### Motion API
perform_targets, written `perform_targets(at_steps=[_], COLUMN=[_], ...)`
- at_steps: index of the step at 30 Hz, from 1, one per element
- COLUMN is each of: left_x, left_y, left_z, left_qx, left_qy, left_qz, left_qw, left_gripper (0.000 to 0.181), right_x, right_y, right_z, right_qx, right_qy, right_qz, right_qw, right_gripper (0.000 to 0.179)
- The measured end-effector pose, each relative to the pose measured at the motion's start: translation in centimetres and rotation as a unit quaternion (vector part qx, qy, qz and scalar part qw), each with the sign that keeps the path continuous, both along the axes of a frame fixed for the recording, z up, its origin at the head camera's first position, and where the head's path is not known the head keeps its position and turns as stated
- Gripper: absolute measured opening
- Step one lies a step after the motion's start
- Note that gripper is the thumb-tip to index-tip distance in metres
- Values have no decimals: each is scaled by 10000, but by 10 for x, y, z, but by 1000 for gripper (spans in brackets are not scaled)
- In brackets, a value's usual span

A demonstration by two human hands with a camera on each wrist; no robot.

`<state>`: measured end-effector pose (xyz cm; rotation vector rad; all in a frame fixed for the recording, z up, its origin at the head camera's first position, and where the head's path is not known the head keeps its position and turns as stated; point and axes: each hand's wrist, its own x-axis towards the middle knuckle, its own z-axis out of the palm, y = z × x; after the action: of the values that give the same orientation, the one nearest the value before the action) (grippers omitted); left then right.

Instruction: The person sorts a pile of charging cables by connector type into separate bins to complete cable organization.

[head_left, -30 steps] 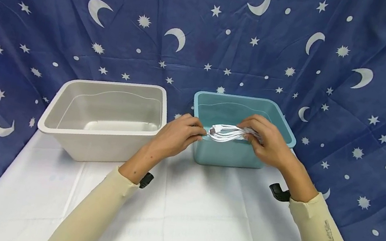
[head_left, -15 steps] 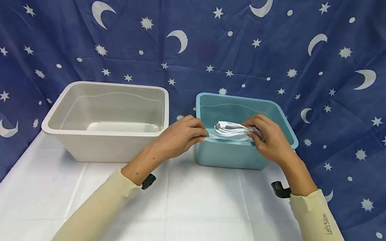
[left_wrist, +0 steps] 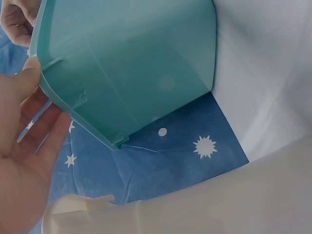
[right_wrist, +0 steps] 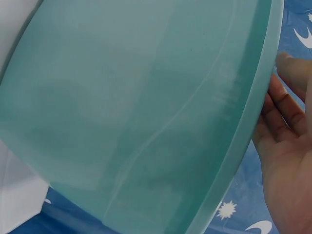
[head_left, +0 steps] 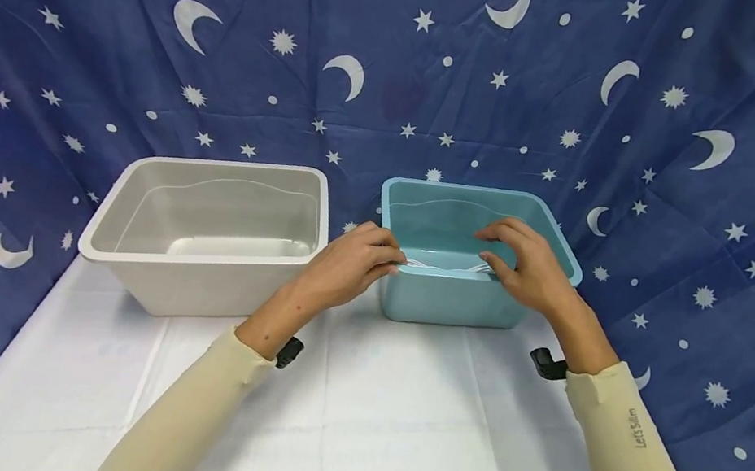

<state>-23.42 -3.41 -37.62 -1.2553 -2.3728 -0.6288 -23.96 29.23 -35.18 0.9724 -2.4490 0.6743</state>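
My left hand holds the near-left corner of a teal plastic bin, thumb and fingers at the rim, also seen in the left wrist view. Over the right part of the same bin is my right hand, its thumb and fingers spread apart with nothing between them. Behind the front rim, parts of a white cable show low inside the bin; the rest is hidden by the front wall. The right wrist view shows the outer wall of the teal bin, with the right hand past its rim.
A larger light grey bin stands to the left, close to the left forearm. Both bins rest on a white cloth-covered table. A blue curtain with moons and stars hangs behind and at both sides.
The right hand lowered a bundled white cable into the teal bin and let go of it; its fingers have since opened. The left hand has stayed at the rim corner.
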Motion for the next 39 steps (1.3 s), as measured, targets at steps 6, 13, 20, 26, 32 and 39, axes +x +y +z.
perform_targets(at_steps=[6,13,20,26,32,39], left_x=[0,2,4,8,12,23], left_y=[0,-2,0,-1,-3,-9], left_z=[1,0,0,0,-1,-4], left_qx=[-5,59,182,290,358,474], left_qy=[-23,-77,-116,-120,-191,-423], left_qz=[-3,12,25,155,83,58], left_qw=[10000,10000,9998,9994,9991,9980], left_gripper=[19,20,20,20,22,27], right_x=[2,9,22,31,42,58], right_y=[0,-2,-6,-13,-19,-24], right_z=[1,-4,-7,-8,-10,-17], right_qx=[19,-22,-48,-119,-202,-261], right_qy=[106,38,141,151,276,444], right_qz=[75,113,94,292,546,585], right_qw=[9999,9999,9998,9994,9979,9970], right_gripper=[33,31,27,26,26,29])
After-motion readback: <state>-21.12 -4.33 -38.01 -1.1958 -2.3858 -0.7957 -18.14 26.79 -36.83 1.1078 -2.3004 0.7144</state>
